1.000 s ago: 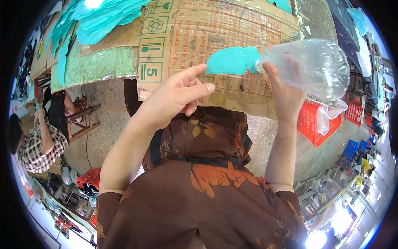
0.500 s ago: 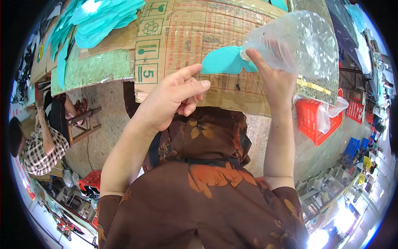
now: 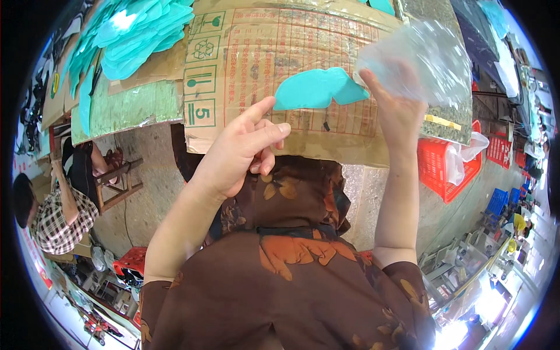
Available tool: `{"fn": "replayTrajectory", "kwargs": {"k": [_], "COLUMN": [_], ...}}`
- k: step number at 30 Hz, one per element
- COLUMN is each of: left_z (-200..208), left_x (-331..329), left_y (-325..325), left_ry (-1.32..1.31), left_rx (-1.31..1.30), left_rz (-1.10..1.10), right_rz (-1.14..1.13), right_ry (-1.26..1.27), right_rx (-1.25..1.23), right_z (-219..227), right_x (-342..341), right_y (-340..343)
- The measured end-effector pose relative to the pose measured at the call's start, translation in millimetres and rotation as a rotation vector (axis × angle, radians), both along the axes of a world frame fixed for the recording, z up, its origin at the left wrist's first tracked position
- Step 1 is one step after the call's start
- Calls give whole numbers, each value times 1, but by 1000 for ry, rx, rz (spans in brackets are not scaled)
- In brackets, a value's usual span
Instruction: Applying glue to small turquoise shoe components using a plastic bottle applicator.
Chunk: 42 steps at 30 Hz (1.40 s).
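Observation:
A flat teal insole-shaped piece (image 3: pixel 318 89) lies on a cardboard sheet (image 3: pixel 256 35) in front of me. The index fingertip of my left hand (image 3: pixel 242 140) touches or nearly touches its left end. That hand holds nothing; its thumb is stretched out and the other fingers are loosely bent. Gripped in my right hand (image 3: pixel 396 108) is a large clear plastic bottle (image 3: pixel 426 61), tipped on its side and blurred by motion. Its neck points left, just beside the right end of the teal piece.
A heap of teal pieces (image 3: pixel 143 35) lies at the far left of the green-topped table (image 3: pixel 140 111). A red basket (image 3: pixel 434 166) with a white plastic bag stands below the table's right side. To the left, a person in a checked shirt (image 3: pixel 64 219) sits by a wooden stool (image 3: pixel 119 181).
The bottle has moved a little right, off the teal piece, and its neck no longer covers that piece's right part. My left hand keeps its pose by the left end.

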<state>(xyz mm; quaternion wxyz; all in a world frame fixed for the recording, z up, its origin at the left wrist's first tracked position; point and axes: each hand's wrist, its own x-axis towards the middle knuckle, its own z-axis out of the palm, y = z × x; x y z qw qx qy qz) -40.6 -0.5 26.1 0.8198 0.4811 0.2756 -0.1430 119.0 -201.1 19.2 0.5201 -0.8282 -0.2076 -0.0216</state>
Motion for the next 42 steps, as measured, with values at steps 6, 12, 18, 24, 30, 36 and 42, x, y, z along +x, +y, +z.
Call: {"fn": "replayTrajectory", "kwargs": {"k": [6,12,18,24,30,36,42], "left_z": [-3,-4,-1,-1,-5,2,9], "left_x": [8,12,15,18,32,45,49], "left_y": [8,10,10,13,21,22,14], "left_ry": [11,40,85,81,79,56,23], "left_rx": [-60,-20,34,55,69,176,288], "left_rz": [3,40,62,74,44,-59,-139], "right_rz": [-190,121,5,73,12,-179,-114], "right_ry": [-30,-197,-148,-180,38,22,-258], "right_rx": [-26,-164,-199,-167,-45,23,-42], "right_z": [-10,-19,5,5,-5,-1,-23], "right_x": [-13,-1,21,12,20,0,3], "right_y": [-34,5,25,41,-19,-45,-49]}}
